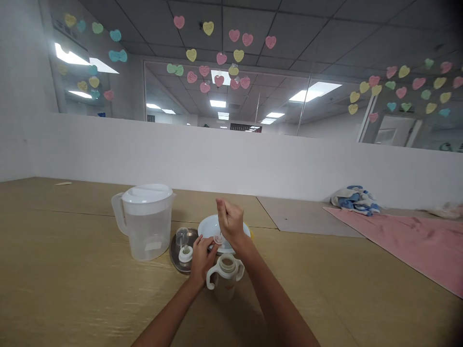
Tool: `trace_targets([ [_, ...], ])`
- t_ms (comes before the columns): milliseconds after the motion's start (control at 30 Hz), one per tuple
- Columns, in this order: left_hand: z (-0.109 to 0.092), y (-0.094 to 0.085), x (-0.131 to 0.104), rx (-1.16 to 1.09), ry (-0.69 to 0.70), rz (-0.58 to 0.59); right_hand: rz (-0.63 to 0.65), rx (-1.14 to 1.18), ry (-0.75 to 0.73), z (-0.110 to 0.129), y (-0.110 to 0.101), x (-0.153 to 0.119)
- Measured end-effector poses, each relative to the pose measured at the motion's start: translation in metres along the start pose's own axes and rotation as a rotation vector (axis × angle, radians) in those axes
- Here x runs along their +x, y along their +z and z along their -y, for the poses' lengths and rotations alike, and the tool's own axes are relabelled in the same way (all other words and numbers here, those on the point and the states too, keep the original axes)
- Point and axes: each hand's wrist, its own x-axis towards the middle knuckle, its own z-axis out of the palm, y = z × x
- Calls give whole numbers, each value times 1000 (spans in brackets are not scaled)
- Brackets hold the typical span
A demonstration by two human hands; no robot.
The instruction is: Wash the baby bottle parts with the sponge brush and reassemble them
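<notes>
Head view: small clear piece held at the left fingertips

Left hand (203, 255) pinches a small clear piece (218, 239) by its edge, over the near side of a white dish (207, 225). Right hand (231, 219) is clenched just above it, thumb uppermost; whether it encloses anything cannot be told.

Handling, as judged: the piece appears light, possibly soft, and slippery if wet; the rim is the proper hold. Just below both hands, an open two-handled bottle (224, 285) stands upright; it looks stiff and is best taken by its side handles. Left of the left hand, a metal tray (174, 259) carries a white collar (185, 255).

Markings: faint print on the bottle is illegible. Any writing on the heart-shaped notes (222, 59), well above the hands, is too small to read. No brand is identifiable.
</notes>
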Motion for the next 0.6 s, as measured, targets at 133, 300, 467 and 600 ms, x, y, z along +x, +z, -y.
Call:
trace_targets([
  [133, -1, -1, -1, -2, -4, 15, -56, -28, -105, -1, 1, -3],
  [300, -1, -4, 0, -7, -11, 53, -134, -78, -162, -3, 1, -5],
  [467, -3, -5, 0, -21, -20, 66, -87, -101, -137, -5, 0, -3],
  [600, -3, -6, 0, -44, -37, 69, 5, -117, -102, -6, 2, -6],
])
